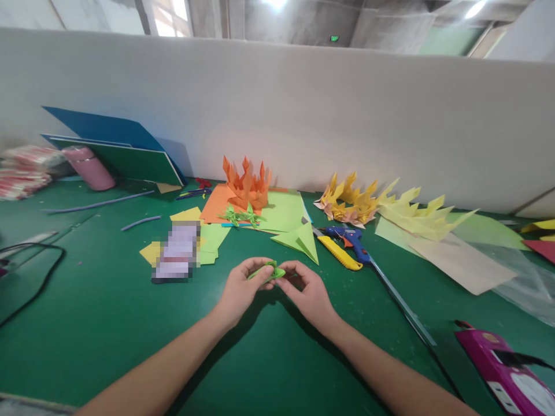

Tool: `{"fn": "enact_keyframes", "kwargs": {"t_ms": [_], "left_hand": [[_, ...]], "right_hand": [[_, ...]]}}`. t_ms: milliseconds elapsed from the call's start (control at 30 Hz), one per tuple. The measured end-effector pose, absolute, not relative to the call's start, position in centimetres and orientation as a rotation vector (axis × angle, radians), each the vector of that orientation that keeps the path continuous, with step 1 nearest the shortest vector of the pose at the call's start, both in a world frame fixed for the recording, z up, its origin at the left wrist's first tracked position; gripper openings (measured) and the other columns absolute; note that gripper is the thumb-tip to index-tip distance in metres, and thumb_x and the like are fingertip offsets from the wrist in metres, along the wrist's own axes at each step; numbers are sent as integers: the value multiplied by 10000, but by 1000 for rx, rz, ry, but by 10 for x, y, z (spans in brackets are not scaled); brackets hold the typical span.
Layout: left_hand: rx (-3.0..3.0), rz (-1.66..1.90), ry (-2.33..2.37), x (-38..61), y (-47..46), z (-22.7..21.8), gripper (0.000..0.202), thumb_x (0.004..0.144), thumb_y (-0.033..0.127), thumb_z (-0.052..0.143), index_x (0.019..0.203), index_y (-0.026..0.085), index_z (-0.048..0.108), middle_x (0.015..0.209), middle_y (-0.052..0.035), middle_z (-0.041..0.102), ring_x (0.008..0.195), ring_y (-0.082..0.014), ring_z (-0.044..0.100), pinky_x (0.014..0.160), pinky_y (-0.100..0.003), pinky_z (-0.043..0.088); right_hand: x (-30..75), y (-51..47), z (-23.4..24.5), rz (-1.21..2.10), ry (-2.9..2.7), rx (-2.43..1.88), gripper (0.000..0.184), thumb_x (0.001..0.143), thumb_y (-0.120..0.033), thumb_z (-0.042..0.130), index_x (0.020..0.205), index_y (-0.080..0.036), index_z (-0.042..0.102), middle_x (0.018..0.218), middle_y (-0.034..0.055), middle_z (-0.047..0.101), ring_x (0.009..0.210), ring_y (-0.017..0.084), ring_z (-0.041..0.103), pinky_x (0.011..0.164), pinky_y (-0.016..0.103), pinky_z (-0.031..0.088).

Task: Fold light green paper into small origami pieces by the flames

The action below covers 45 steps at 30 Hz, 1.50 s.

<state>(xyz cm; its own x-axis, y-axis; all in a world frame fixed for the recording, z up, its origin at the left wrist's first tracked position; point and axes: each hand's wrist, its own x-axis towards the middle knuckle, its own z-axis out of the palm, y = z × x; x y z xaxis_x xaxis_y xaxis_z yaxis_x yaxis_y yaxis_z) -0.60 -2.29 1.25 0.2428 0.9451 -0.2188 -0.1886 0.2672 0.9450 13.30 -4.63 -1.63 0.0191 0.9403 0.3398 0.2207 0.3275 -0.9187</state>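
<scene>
A small folded piece of green paper (277,273) is held above the green table between my two hands. My left hand (243,287) pinches it with the thumb on top. My right hand (309,292) has thumb and forefinger closed on its right end. Beyond my hands lie two green paper flowers (243,215), in front of an orange paper crown (247,184). A folded light green paper sheet (299,242) with pointed corners rests just past my right hand.
Right of centre are a yellow utility knife (340,252), a blue glue gun (353,240) with its cord, and yellow paper crowns (349,199). A phone (177,251) lies left on sticky notes. A pink power strip (503,364) sits front right, a pink bottle (91,167) back left.
</scene>
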Motion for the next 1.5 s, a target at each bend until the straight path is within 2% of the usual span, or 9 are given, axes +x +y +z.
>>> {"fn": "enact_keyframes", "kwargs": {"t_ms": [433, 667, 767, 967, 1333, 1500], "left_hand": [[1008, 914, 989, -5, -24, 14, 336, 555, 323, 757, 827, 151, 662, 782, -29, 674, 667, -125, 612, 725, -282, 490], [1057, 940, 1048, -4, -24, 10, 249, 578, 173, 663, 824, 161, 627, 717, 22, 620, 568, -78, 537, 616, -224, 450], [1094, 941, 1081, -4, -25, 9, 200, 565, 125, 615, 761, 163, 607, 649, 47, 580, 528, -66, 497, 567, -201, 419], [1104, 928, 1044, -4, -26, 8, 96, 616, 192, 594, 710, 172, 581, 656, 43, 557, 553, -76, 502, 564, -200, 412], [1073, 971, 1059, -3, -26, 13, 214, 519, 132, 648, 721, 161, 583, 618, 48, 569, 538, -75, 504, 562, -205, 415], [1105, 988, 1088, -3, -26, 12, 200, 550, 210, 685, 724, 154, 605, 662, 26, 596, 541, -90, 539, 578, -230, 448]], "right_hand": [[135, -46, -19, 734, -1412, -1134, 83, 739, -262, 602, 756, -186, 631, 716, 21, 658, 654, 149, 612, 627, 272, 511], [134, -48, -15, 683, -1515, -1150, 62, 738, -209, 590, 758, -179, 640, 725, 24, 666, 666, 148, 607, 638, 268, 498], [132, -49, -14, 669, -1540, -1161, 49, 731, -203, 595, 749, -181, 635, 712, 19, 661, 642, 143, 597, 621, 262, 493], [131, -51, -15, 670, -1531, -1170, 52, 737, -209, 591, 753, -186, 635, 708, 15, 666, 640, 141, 602, 622, 258, 497], [132, -50, -16, 695, -1458, -1165, 62, 723, -200, 586, 755, -176, 635, 707, 28, 669, 646, 152, 621, 629, 273, 511], [132, -51, -15, 674, -1466, -1168, 62, 728, -199, 584, 757, -176, 634, 711, 26, 672, 645, 148, 619, 627, 269, 509]]}}
